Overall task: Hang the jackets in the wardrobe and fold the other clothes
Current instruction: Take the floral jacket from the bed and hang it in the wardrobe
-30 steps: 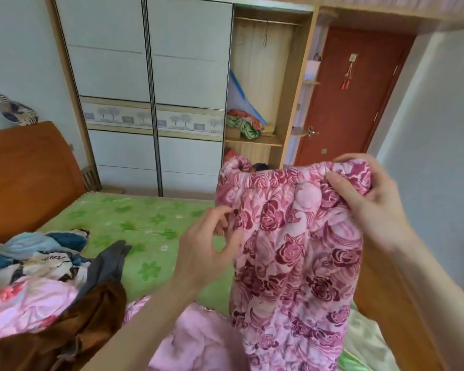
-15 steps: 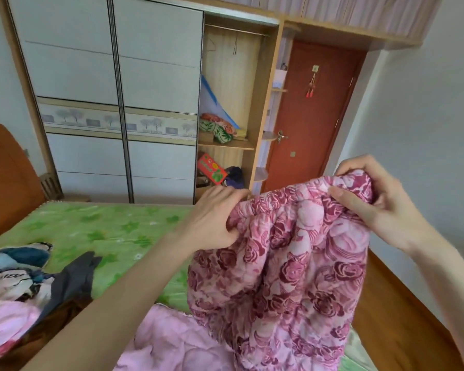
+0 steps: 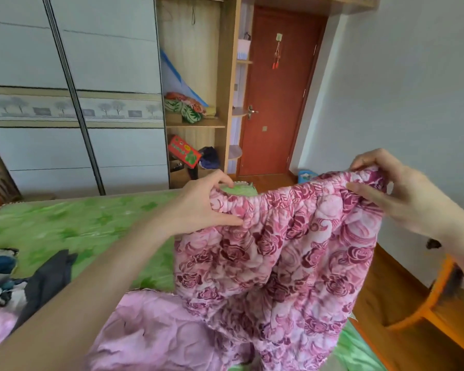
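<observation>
A quilted pink garment with dark red roses (image 3: 273, 253) hangs in front of me over the bed. Its gathered elastic top edge is stretched between both hands. My left hand (image 3: 198, 202) pinches the left end of that edge, thumb under, fingers over. My right hand (image 3: 394, 188) grips the right end, fingers curled over the top. The lower part of the garment drapes onto a paler pink quilted piece (image 3: 145, 330) lying on the green bedsheet (image 3: 65, 226). The wardrobe (image 3: 193, 76) stands behind with its right section open.
A heap of other clothes (image 3: 16, 279), grey, blue and pink, lies at the left on the bed. The open wardrobe section holds folded fabric and a red box. A red door (image 3: 276, 97) is right of it. An orange wooden piece (image 3: 437, 303) stands at the right on the floor.
My hands have moved apart along the top edge, stretching the waistband wide. The left hand went from loosely touching the cloth to pinching it. My view swung right and down.
</observation>
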Motion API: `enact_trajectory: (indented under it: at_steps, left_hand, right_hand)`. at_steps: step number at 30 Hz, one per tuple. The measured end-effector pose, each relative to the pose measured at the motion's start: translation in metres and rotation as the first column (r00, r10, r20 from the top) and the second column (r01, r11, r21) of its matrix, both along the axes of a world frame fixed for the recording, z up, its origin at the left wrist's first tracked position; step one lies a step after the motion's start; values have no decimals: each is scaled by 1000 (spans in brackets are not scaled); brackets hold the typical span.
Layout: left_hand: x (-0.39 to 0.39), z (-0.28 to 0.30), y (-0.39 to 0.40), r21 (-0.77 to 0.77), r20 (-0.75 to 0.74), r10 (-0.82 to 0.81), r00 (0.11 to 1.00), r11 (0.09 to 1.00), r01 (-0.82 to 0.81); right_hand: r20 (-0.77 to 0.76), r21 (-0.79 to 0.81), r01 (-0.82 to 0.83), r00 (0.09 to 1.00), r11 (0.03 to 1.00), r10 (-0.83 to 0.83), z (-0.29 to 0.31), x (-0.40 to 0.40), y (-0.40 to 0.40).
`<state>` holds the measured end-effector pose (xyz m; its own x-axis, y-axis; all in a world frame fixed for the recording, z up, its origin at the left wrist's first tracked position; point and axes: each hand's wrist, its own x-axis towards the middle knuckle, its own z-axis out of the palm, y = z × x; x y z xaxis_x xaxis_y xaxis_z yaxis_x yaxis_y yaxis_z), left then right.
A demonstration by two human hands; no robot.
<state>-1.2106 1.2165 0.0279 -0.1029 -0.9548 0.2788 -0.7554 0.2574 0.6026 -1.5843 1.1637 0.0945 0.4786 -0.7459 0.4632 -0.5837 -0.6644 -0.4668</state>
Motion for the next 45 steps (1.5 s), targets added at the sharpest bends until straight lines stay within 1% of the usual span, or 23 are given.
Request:
enact_trajectory:
  at_steps: [3, 7, 9, 11, 13, 16, 19, 22, 25, 27, 30, 33, 36, 40, 43, 45]
  left_hand:
    - [-24, 1, -5, 71, -88, -63, 994, 995, 69]
    - [-57, 13, -15, 177, 2, -107, 994, 979, 105]
    - [-78, 22, -20, 151, -11, -96, 995, 984, 96]
    - [-101, 30, -26, 75, -83, -66, 994, 995, 72]
    - [-129, 37, -33, -5, -160, -43, 986, 999, 43]
    - [-181, 49, -42, -112, -263, -30, 964, 994, 0]
    - [-241, 67, -47, -171, -346, -66, 936, 985, 6]
    - [-302, 82, -54, -272, -386, -127, 914, 962, 19]
    - [-363, 91, -58, -392, -387, -169, 907, 920, 4]
    - [-400, 94, -65, -439, -385, -175, 906, 898, -13]
    - [-445, 98, -74, -468, -377, -183, 908, 883, -16]
    - [-483, 100, -82, -488, -373, -193, 907, 873, -15]
    - [-516, 95, -92, -477, -403, -200, 893, 879, -19]
    - [-557, 79, -110, -396, -443, -187, 877, 918, -5]
    - [-584, 74, -120, -350, -403, -200, 893, 935, 51]
    - [-599, 75, -129, -321, -323, -217, 921, 941, 109]
  right_hand:
    - [-87, 22, 95, 992, 995, -92, -6, -19, 1]
    - [-155, 91, 184, 973, 979, -168, -10, -65, 2]
    - [-188, 68, 221, 961, 973, -205, -10, -94, 5]
    - [-177, 77, 251, 956, 965, -235, -9, -120, 11]
    - [-92, 143, 280, 959, 949, -269, -6, -147, 17]
    - [120, 260, 248, 951, 933, -286, -1, -195, 24]
    - [314, 354, 206, 892, 912, -324, 3, -244, 32]
    - [420, 370, 202, 834, 907, -357, 7, -291, 35]
    - [483, 366, 192, 797, 911, -362, 15, -337, 31]
    - [529, 346, 198, 766, 917, -365, 21, -366, 25]
    - [607, 315, 216, 703, 924, -371, 31, -406, 16]
    - [645, 298, 245, 661, 923, -384, 40, -441, 9]
    - [623, 227, 302, 686, 926, -377, 44, -469, 6]
    - [601, 173, 367, 696, 914, -393, 47, -502, -4]
    - [611, 151, 392, 685, 907, -397, 45, -531, -19]
    - [624, 141, 410, 670, 901, -402, 42, -549, -31]
